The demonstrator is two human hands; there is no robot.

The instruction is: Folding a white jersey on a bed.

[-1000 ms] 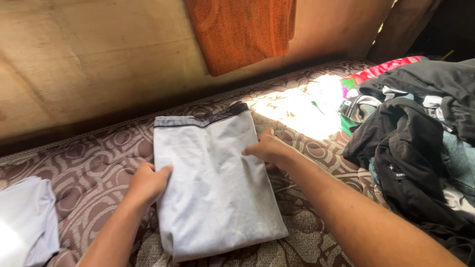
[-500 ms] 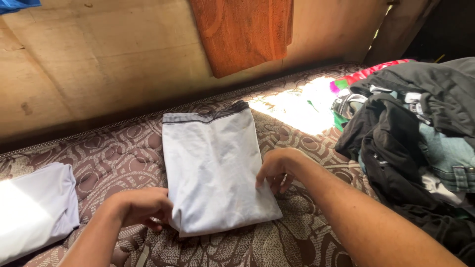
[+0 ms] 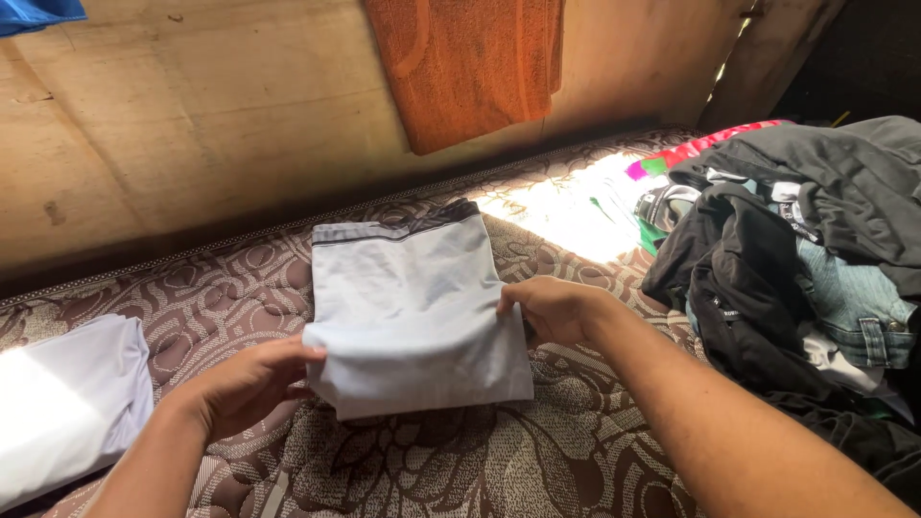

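Note:
A pale grey folded garment (image 3: 408, 302) with a dark waistband at its far end lies on a brown patterned mattress (image 3: 460, 460). My left hand (image 3: 245, 384) grips its near left corner and my right hand (image 3: 547, 309) grips its near right edge. Both hands hold the near end lifted off the mattress and folded back toward the waistband.
A heap of dark clothes and jeans (image 3: 796, 269) fills the right side of the mattress. A folded white cloth (image 3: 62, 408) lies at the left edge. An orange towel (image 3: 465, 62) hangs on the wooden wall (image 3: 192, 115) behind. Sunlight hits the mattress near the heap.
Both hands slid down to the garment's near end, took hold of it and raised it, folding it up toward the waistband.

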